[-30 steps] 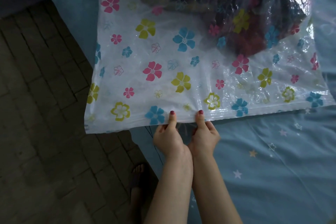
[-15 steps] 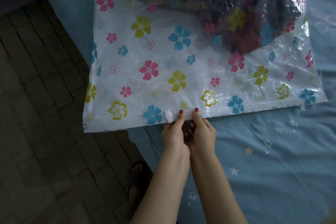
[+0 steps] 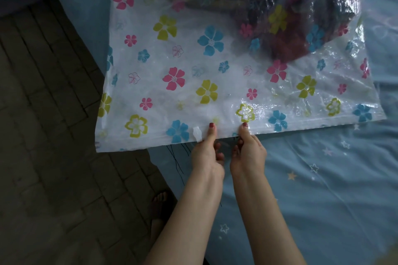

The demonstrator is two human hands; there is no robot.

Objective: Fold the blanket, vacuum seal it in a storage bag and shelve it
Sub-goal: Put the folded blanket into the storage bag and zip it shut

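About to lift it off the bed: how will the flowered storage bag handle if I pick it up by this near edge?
The storage bag is thin, glossy film, so probably floppy and slippery. The dark blanket bulks at the far end, so that end would likely sag.

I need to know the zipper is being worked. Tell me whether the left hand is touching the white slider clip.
Touching. The head view shows the white slider clip on the storage bag edge, directly against the left hand thumb, no gap visible.
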